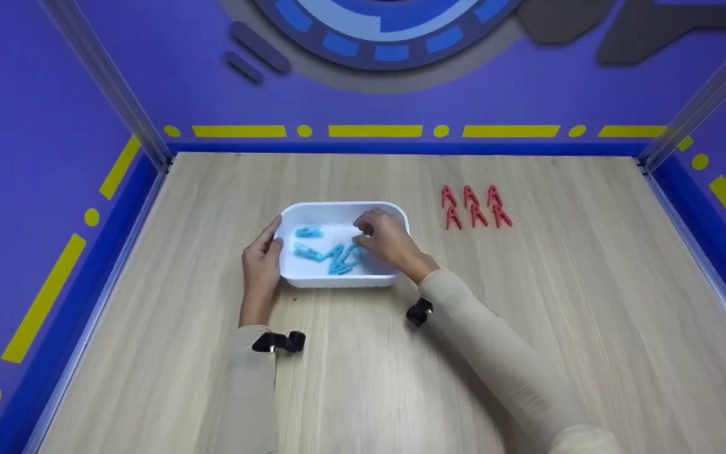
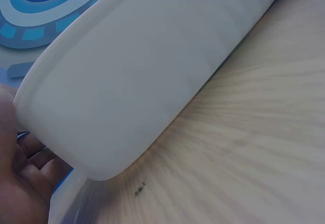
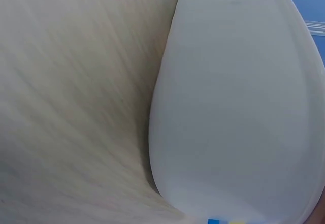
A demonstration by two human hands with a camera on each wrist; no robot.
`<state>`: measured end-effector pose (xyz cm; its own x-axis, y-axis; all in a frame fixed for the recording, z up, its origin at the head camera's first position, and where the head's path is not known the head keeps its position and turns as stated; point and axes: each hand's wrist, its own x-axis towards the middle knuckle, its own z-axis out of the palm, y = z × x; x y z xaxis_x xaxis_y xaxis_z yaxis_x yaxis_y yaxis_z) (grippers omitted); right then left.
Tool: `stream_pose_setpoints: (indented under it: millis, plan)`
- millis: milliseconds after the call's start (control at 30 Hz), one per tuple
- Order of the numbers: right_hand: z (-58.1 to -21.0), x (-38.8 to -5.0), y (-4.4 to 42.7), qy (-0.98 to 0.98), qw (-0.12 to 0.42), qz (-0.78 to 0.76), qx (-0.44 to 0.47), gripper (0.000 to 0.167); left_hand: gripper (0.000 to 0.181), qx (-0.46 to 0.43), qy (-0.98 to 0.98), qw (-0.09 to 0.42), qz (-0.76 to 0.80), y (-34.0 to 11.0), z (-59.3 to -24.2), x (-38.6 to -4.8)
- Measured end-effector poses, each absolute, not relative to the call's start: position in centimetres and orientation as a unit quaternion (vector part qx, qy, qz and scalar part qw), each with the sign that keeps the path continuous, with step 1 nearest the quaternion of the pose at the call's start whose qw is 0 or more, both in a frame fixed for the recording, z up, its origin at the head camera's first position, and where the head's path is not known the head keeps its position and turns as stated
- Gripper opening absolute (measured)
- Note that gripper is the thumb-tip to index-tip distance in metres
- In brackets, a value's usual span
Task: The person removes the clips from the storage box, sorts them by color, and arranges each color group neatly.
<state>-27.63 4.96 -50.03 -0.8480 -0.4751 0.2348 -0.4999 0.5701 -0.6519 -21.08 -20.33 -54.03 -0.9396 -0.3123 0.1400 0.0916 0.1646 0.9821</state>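
A white tray (image 1: pixel 338 282) holds several light-blue clips (image 1: pixel 307 251), some overlapping near its front middle. My left hand (image 1: pixel 261 268) grips the tray's left end, thumb at the rim; in the left wrist view its curled fingers (image 2: pixel 43 165) lie against the tray wall (image 2: pixel 117 92). Reaching over the right side, my right hand (image 1: pixel 391 243) is bent inside the tray, thumb tip at the upper end of a tilted blue clip (image 1: pixel 350 252). Whether it pinches that clip is unclear. In the right wrist view the tray wall (image 3: pixel 228 107) hides nearly all of this hand.
Several red clips (image 1: pixel 478 215) lie in two rows on the wooden table (image 1: pixel 338 378), right of the tray and farther back. Blue-purple panels (image 1: pixel 369 107) with yellow marks rise along the table's back and sides.
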Motion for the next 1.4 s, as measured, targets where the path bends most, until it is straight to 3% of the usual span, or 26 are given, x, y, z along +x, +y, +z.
stream_pose_setpoints:
  millis: [433,1400]
  plan:
    - [-50.15,-27.57,4.64,-0.915,-0.024,0.304,0.264,0.032,0.045,0.083,-0.742,0.159,-0.646,-20.29,-53.87,-21.10]
    - [-50.27,-27.71,4.70,-0.913,-0.040,0.286,0.288,0.024,0.044,0.079,-0.738,0.160,-0.651,-20.30,-53.80,-21.06]
